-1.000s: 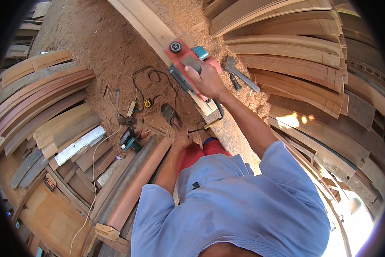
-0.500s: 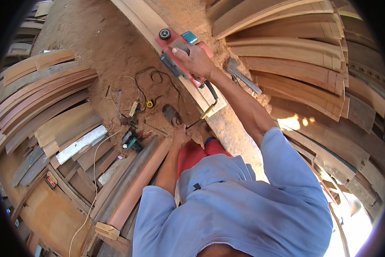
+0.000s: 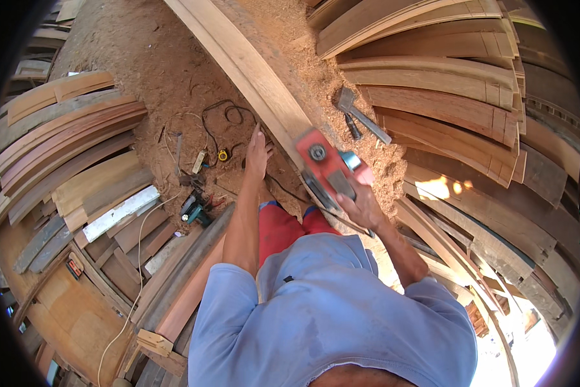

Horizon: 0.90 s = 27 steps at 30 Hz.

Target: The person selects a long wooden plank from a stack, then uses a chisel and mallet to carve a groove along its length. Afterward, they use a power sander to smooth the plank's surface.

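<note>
My right hand (image 3: 363, 210) is wrapped round the rear handle of a red and black electric planer (image 3: 317, 152) with a round dark knob. The planer sits at the near end of a long wooden board (image 3: 248, 77), close to my body. My left hand (image 3: 257, 155) is stretched out beside the board's left edge, its fingers extended and apart with nothing seen in them. The planer's dark power cord (image 3: 288, 191) runs on the left side, passing near my left wrist.
Right of the board, a hammer-like tool (image 3: 365, 116) lies on shavings beside stacked planks (image 3: 438, 84). A yellow tape measure (image 3: 223, 155) and a teal power tool (image 3: 195, 209) lie on the ground at left. More boards (image 3: 70, 129) are stacked at far left.
The planer has come back along the board toward my body, with my right hand still on it. My left hand has let go of the cord and reached forward to the board's side.
</note>
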Each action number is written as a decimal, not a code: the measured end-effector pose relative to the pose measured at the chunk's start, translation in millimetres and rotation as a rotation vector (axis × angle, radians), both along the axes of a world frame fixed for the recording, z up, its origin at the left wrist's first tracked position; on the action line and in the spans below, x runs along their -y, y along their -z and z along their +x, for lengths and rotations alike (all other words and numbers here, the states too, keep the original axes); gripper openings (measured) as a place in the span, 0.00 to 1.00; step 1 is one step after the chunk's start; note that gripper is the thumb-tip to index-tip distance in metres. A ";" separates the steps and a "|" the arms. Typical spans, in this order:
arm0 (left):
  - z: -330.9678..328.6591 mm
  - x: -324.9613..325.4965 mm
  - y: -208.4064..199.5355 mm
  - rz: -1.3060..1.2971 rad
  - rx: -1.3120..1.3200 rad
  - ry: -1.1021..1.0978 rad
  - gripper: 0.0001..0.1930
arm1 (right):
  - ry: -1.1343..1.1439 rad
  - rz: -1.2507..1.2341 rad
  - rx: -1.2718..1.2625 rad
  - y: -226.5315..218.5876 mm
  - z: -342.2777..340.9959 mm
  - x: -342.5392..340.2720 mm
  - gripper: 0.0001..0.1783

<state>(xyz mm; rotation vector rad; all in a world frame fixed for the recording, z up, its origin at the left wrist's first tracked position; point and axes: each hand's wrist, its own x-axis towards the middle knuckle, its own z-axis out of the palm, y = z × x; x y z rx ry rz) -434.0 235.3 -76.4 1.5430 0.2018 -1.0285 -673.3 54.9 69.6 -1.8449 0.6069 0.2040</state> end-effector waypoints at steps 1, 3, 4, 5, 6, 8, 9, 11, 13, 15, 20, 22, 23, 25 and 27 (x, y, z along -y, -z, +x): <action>0.1 1.5 3.0 -0.053 -0.015 0.010 0.36 | 0.017 0.008 0.011 4.2 -17.6 -4.4 0.32; 0.2 2.8 11.7 -0.104 -0.043 0.019 0.37 | 0.062 0.027 0.037 10.9 -39.0 -10.5 0.34; 0.0 1.3 15.9 -0.103 -0.057 0.009 0.37 | 0.100 0.027 0.036 16.3 -42.3 -11.7 0.33; 0.7 2.0 17.6 -0.102 -0.072 0.006 0.37 | 0.081 0.018 0.009 17.8 -40.0 -12.3 0.32; 0.6 1.7 19.1 -0.118 -0.088 0.001 0.38 | 0.060 0.009 -0.019 19.2 -34.4 -11.2 0.32; 0.2 0.9 19.6 -0.152 -0.121 -0.013 0.39 | 0.028 -0.032 -0.056 13.7 -16.5 -9.1 0.30; 0.0 0.7 18.7 -0.173 -0.139 -0.012 0.39 | 0.033 -0.037 -0.048 14.4 -10.1 -9.0 0.30; 0.4 -1.9 17.5 -0.214 -0.173 -0.018 0.40 | 0.034 -0.045 -0.029 16.6 1.9 -8.2 0.30; -1.4 -7.2 32.6 -0.206 -0.182 -0.059 0.44 | 0.050 -0.046 0.000 17.4 13.7 -7.6 0.30; -2.4 -7.2 35.7 -0.201 -0.172 -0.079 0.47 | 0.067 -0.059 0.018 19.9 24.4 -8.2 0.30; -3.0 -11.7 42.4 -0.219 -0.131 -0.070 0.50 | 0.083 -0.077 0.044 17.6 57.1 -7.2 0.31; -3.6 -13.6 38.9 -0.228 -0.151 -0.047 0.50 | 0.085 -0.086 0.017 19.8 66.4 -6.9 0.32; -3.1 -13.5 36.3 -0.232 -0.155 -0.043 0.51 | 0.085 -0.090 0.005 20.9 71.3 -7.1 0.32; -1.9 -11.7 31.8 -0.238 -0.157 -0.043 0.51 | 0.093 -0.072 0.020 17.6 85.4 -5.6 0.33; -3.5 -9.0 27.4 -0.253 -0.160 -0.068 0.49 | 0.098 -0.067 0.031 15.4 99.8 -3.3 0.34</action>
